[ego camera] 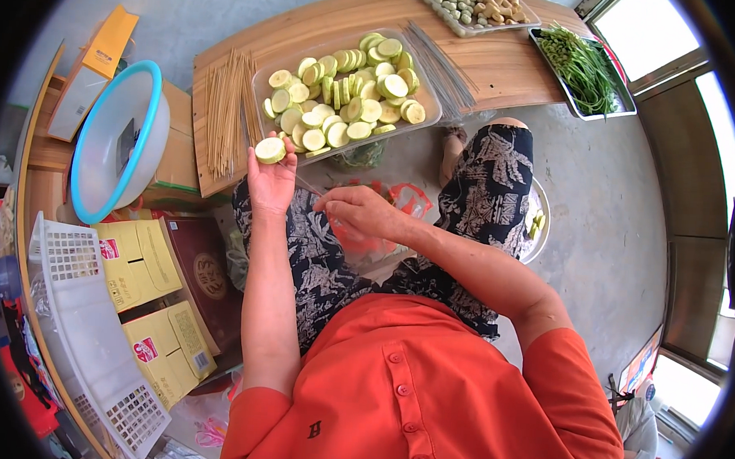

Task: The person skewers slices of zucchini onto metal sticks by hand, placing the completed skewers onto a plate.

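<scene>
My left hand is raised palm up at the near left corner of a clear plastic tray. Its fingers hold a round, pale green zucchini slice. Lower and to the right, my right hand pinches a thin skewer that slants up toward the left hand. Whether the skewer's tip touches the slice is hidden behind the left fingers. Many more zucchini slices fill the tray. Bamboo skewers lie left of it, and thin grey metal skewers lie to its right.
The wooden table also bears a tray of round and tan pieces and a tray of leafy greens. A blue-rimmed basin, cartons and a white plastic basket crowd the left. A red plastic bag lies between my knees.
</scene>
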Available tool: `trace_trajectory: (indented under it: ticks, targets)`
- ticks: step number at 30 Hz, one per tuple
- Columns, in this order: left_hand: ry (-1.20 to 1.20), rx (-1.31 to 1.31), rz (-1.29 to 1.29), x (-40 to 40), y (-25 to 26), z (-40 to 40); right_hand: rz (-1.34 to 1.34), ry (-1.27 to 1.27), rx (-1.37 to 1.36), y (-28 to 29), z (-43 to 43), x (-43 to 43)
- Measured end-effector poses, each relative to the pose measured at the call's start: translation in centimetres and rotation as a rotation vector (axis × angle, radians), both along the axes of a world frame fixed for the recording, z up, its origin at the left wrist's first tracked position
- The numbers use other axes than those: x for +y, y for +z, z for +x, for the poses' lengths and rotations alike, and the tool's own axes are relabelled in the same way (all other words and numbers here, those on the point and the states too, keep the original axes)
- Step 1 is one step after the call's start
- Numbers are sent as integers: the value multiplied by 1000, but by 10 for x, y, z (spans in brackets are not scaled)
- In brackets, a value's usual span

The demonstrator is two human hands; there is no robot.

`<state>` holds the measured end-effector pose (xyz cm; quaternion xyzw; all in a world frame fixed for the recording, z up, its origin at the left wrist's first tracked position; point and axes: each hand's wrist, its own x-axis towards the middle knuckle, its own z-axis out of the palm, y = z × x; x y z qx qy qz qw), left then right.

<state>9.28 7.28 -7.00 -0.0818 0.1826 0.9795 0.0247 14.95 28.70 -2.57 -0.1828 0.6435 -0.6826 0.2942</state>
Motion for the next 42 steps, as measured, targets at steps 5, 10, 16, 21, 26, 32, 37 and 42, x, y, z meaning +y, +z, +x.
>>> trace_trajectory:
  ticks: [5, 10, 16, 21, 26, 32, 37, 42]
  targets:
    - [16, 1, 5, -1, 3, 2, -2, 6, -39, 8, 0, -3]
    - [24, 20, 14, 0, 5, 4, 31, 34, -99, 18, -1, -2]
    - [36, 14, 11, 0, 7, 4, 19, 35, -118, 16, -1, -4]
    - [46, 18, 3, 1, 10, 5, -6, 39, -151, 16, -2, -4]
    - [52, 21, 0, 2, 10, 5, -9, 41, -136, 16, -2, -5]
    - [53, 46, -2, 3, 12, 6, -10, 43, -146, 13, -2, -4]
    - [52, 71, 1, 4, 13, 6, -21, 33, -161, 9, -2, -6]
    - [26, 77, 44, 6, 15, 5, -34, 38, -134, 4, -2, -8]
